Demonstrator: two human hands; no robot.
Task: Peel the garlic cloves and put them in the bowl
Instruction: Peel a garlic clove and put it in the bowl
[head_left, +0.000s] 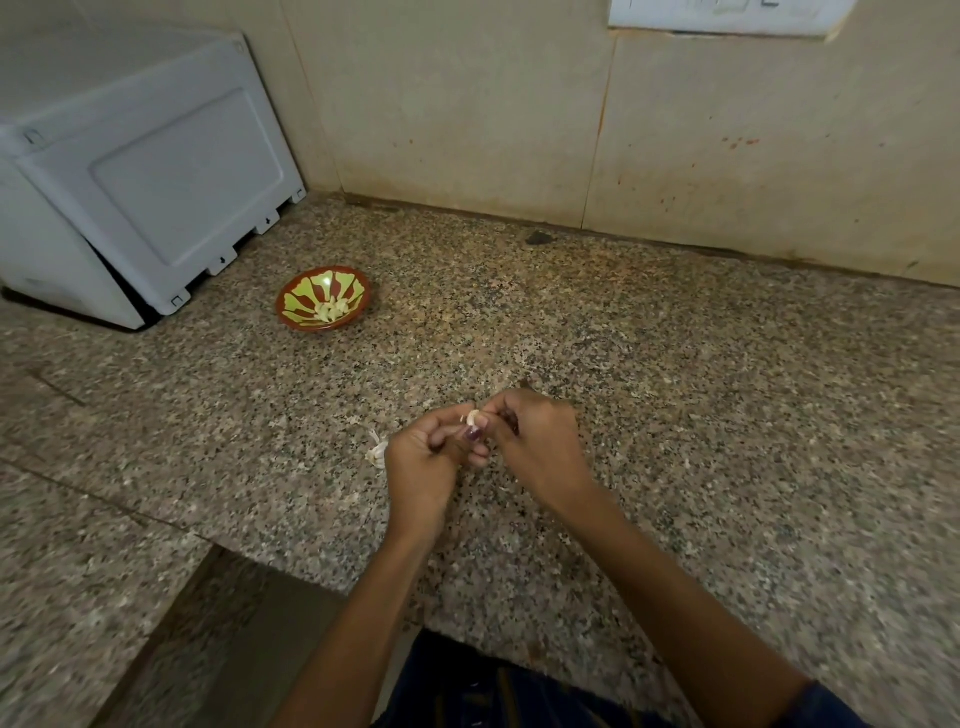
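My left hand (431, 457) and my right hand (537, 441) meet over the middle of the granite counter. Between their fingertips sits a small pale garlic clove (472, 417), pinched by both. The rest of a garlic bulb (376, 453) lies on the counter just left of my left hand, partly hidden by it. A small red bowl with a yellow-green pattern (296, 299) stands further back to the left, with several peeled cloves (330, 310) inside.
A white appliance (130, 171) stands at the back left, close to the bowl. The speckled granite counter (701, 415) runs to a beige tiled wall (467, 104) behind. A step in the counter edge lies at the lower left. Bits of garlic skin lie near my hands.
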